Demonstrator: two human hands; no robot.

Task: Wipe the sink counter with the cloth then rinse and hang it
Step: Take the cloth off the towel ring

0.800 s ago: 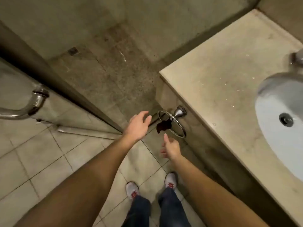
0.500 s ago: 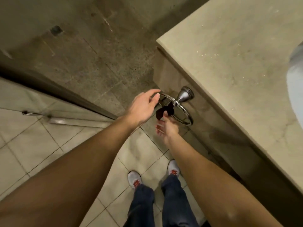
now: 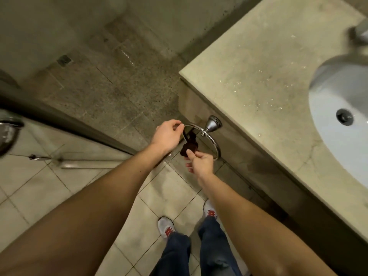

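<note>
A small dark brown cloth [image 3: 189,146] hangs from a chrome towel ring [image 3: 216,145] fixed to the side of the beige stone sink counter [image 3: 258,80]. My right hand [image 3: 200,163] pinches the cloth's lower end between thumb and fingers. My left hand [image 3: 167,136] is at the ring's left side, fingers curled on the ring's rim next to the cloth's top. The white basin [image 3: 338,100] with its dark drain sits in the counter at the right.
A faucet [image 3: 360,34] shows blurred at the top right. A glass shower door with a chrome handle [image 3: 9,134] stands to the left. Beyond it lies the dark shower floor with a drain [image 3: 64,60]. My feet in white shoes stand on the tiled floor [image 3: 35,188] below.
Both hands have reached in to the towel ring. The right hand has taken hold of the cloth's lower end, and the left hand has closed on the ring.
</note>
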